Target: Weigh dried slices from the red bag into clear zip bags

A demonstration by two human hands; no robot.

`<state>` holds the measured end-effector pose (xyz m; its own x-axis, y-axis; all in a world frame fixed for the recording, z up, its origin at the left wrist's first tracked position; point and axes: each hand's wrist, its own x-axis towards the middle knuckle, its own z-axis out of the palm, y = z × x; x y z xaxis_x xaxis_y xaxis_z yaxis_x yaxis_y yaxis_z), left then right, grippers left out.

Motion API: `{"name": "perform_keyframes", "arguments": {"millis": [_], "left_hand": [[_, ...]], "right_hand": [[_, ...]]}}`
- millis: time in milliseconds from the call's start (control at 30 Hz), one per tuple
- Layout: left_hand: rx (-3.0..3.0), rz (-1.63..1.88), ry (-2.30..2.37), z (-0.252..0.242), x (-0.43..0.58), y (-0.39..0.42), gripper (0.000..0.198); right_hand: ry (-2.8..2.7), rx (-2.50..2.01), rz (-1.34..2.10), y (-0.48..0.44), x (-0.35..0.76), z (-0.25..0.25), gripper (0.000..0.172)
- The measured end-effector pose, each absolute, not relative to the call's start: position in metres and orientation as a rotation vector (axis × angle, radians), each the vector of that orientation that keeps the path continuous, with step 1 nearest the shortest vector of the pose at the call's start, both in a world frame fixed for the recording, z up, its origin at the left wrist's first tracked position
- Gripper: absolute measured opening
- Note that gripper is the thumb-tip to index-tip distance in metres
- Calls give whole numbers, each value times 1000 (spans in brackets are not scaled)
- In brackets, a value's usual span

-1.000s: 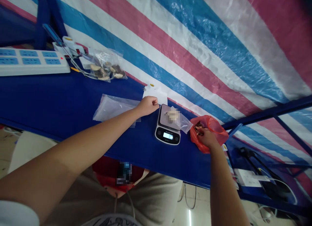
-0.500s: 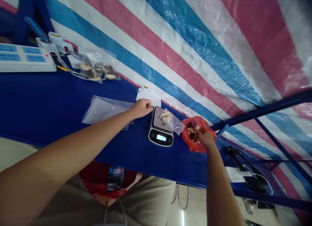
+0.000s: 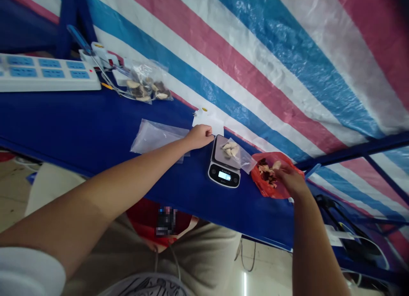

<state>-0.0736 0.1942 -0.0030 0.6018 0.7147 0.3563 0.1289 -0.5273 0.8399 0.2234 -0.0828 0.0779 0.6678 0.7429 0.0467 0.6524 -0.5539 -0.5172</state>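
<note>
1. On a blue table (image 3: pixel 73 125), before a striped sheet (image 3: pixel 223 53): a small scale (image 3: pixel 220 160), display (image 3: pixel 224 176) lit, figures too blurred to read.
2. Lying on the scale: a clear bag (image 3: pixel 246 160) of pale slices (image 3: pixel 230 149), mouth draped off the side toward a red bag (image 3: pixel 259 183).
3. Inside the red bag: brown and pale pieces (image 3: pixel 266 173); over its mouth, a right hand (image 3: pixel 290 179), fingers apparently pinching one pale piece (image 3: pixel 276 164).
4. Just beside the scale: a left hand (image 3: pixel 200 136), curled into a fist, nothing visible inside.
5. Near the left forearm (image 3: pixel 140 172): flat clear bags (image 3: pixel 156 134); farther off, beside a power strip (image 3: pixel 47 72), filled bags (image 3: pixel 150 86).
6. Probably best: lift pieces singly, keep the left knuckles off the scale, and prop the draped mouth away from the red bag to avoid skewing the reading.
</note>
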Motion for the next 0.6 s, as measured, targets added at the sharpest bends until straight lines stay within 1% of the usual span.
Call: {"name": "perform_keyframes", "arguments": {"millis": [67, 200, 400, 467, 600], "left_hand": [[2005, 897, 666, -4, -74, 195, 24], [2000, 902, 657, -6, -73, 195, 24], [2001, 925, 625, -9, -72, 197, 22], [1997, 927, 622, -8, -72, 196, 22], [2005, 919, 631, -2, -74, 194, 24]], "right_hand": [[-981, -2365, 284, -81, 221, 80, 21], [-799, -2350, 226, -82, 207, 92, 33], [-940, -2119, 324, -91, 154, 119, 49], [-969, -2040, 324, -93, 134, 122, 49], [-1050, -1963, 394, -100, 114, 117, 45]]}}
